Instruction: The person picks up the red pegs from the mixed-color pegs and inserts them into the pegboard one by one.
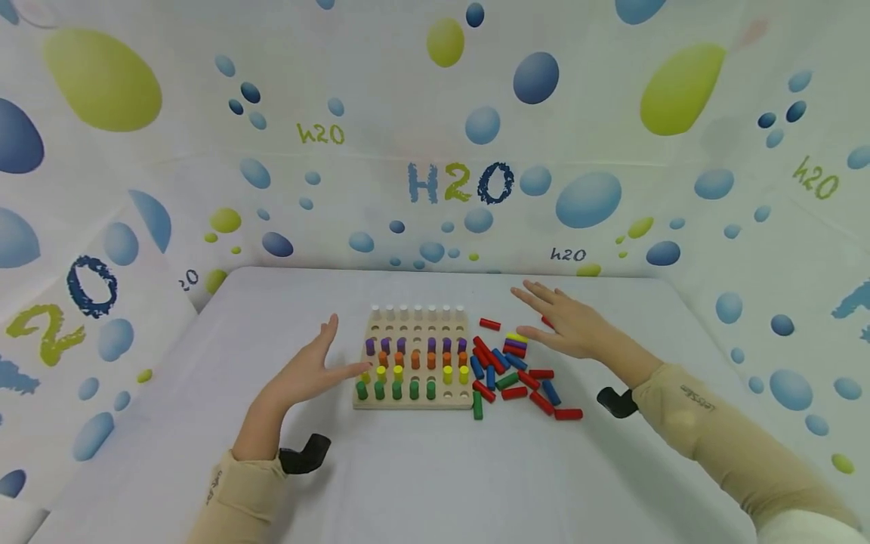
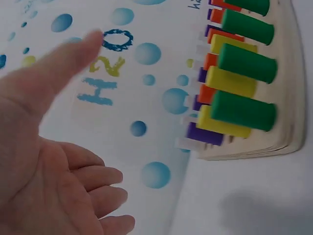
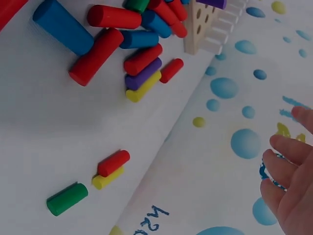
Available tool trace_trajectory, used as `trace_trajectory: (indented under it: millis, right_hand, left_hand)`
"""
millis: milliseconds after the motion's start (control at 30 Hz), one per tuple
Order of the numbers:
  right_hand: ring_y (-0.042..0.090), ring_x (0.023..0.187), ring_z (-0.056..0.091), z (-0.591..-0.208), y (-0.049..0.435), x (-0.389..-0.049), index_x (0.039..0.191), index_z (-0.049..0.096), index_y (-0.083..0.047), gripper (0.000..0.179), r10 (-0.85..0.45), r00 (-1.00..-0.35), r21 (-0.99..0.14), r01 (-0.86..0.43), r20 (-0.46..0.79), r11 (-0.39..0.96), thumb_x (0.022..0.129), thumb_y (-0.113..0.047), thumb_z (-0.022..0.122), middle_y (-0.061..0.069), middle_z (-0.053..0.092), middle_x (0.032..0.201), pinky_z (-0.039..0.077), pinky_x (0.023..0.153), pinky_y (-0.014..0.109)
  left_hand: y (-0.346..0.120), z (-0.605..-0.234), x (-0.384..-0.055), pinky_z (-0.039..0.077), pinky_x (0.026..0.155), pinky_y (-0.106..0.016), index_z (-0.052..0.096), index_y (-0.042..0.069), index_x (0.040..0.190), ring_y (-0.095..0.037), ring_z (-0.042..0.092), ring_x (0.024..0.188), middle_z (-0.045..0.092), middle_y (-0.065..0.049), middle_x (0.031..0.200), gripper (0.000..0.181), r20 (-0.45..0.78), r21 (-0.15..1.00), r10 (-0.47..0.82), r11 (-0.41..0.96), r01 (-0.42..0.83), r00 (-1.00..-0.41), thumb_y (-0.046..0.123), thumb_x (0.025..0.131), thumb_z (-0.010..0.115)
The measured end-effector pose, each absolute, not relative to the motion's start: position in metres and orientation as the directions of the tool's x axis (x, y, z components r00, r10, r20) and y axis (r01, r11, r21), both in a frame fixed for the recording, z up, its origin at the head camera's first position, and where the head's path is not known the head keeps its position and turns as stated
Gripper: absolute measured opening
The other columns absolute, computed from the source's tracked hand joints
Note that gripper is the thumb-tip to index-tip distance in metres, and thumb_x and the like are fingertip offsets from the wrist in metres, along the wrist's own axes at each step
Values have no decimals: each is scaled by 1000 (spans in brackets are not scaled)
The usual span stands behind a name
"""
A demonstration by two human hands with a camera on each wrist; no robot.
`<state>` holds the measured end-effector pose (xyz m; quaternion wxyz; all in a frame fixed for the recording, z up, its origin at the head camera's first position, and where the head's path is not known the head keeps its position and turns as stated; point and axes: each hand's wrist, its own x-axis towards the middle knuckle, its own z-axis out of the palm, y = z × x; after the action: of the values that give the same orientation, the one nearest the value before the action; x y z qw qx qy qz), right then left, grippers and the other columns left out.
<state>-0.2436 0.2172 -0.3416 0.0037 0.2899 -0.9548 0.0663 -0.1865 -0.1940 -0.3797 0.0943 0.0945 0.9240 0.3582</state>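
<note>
A wooden pegboard (image 1: 408, 406) stands mid-table with rows of upright pegs: white pegs (image 1: 418, 311) at the back, then purple (image 1: 432, 345), orange (image 1: 416, 360), yellow (image 1: 447, 374) and green pegs (image 1: 397, 390) in front. Some holes are bare, including two at the right of the green row. My left hand (image 1: 306, 378) is beside the board's left side, thumb and fingers spread, holding nothing. In the head view its thumb overlaps the yellow row's left end. My right hand (image 1: 567, 321), fingers extended and palm bare, hovers over the far right of the loose pegs (image 1: 529, 380).
Right of the board lie scattered pegs, mostly red (image 1: 568, 414), with blue (image 1: 550, 391) and green (image 1: 478, 406) among them. In the right wrist view, a green peg (image 3: 67, 199), a red peg (image 3: 114, 163) and a yellow peg (image 3: 108, 178) lie apart. A patterned curtain (image 1: 381, 204) hangs behind.
</note>
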Motion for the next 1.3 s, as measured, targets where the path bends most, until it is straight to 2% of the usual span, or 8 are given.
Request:
trace_trajectory:
  millis: [133,367,533,767,933,1133,1300]
  right_hand:
    - [38,130,30,-346,212,-249,145,26,-15,70,-531,-846,-203,-527,38,825,89,-50,50,13,27,148,27,101,58]
    - [31,131,32,-361,203,-262,143,32,-12,68,-542,-839,-278,-532,48,800,90,-53,45,11,34,145,28,104,51]
    - [31,130,34,-370,198,-269,142,34,-10,63,-538,-841,-307,-526,51,793,91,-46,47,11,36,143,28,104,51]
    - [30,127,38,-381,189,-279,141,36,-10,63,-508,-861,-333,-489,32,806,92,-49,45,12,41,140,30,104,48]
    - [30,127,39,-386,180,-288,140,38,-10,59,-477,-879,-353,-445,-5,823,92,-44,47,13,42,139,31,103,48]
    - [32,123,42,-389,171,-301,136,43,-7,61,-440,-897,-365,-393,-51,844,91,-47,48,15,46,135,33,101,50]
    - [32,122,44,-397,168,-313,134,47,-7,60,-422,-903,-366,-367,-82,855,91,-48,48,15,49,133,34,101,49]
  left_hand:
    - [-193,-397,-191,13,104,-59,-4,0,145,-44,4,134,0,-27,148,103,-174,700,227,713,41,-958,52,82,59]
    - [-186,-422,-195,11,102,-63,-3,6,147,-46,1,134,-4,-27,148,109,-246,734,218,678,-35,-944,50,76,68]
    - [-182,-430,-194,10,103,-62,-1,7,147,-45,1,134,-4,-27,148,113,-239,740,216,672,-33,-947,50,72,72]
    - [-180,-441,-196,12,104,-60,5,5,147,-41,5,135,7,-25,149,115,-201,735,224,678,5,-954,49,67,76]
    - [-183,-447,-197,12,106,-56,6,3,146,-39,6,136,9,-22,149,122,-183,728,243,684,34,-953,47,61,80]
    - [-184,-448,-196,11,106,-57,9,2,146,-42,7,135,9,-25,148,120,-183,721,258,691,49,-949,47,61,81]
    - [-184,-449,-196,9,105,-59,11,5,147,-46,4,134,5,-26,148,118,-210,711,266,702,39,-941,48,61,81]
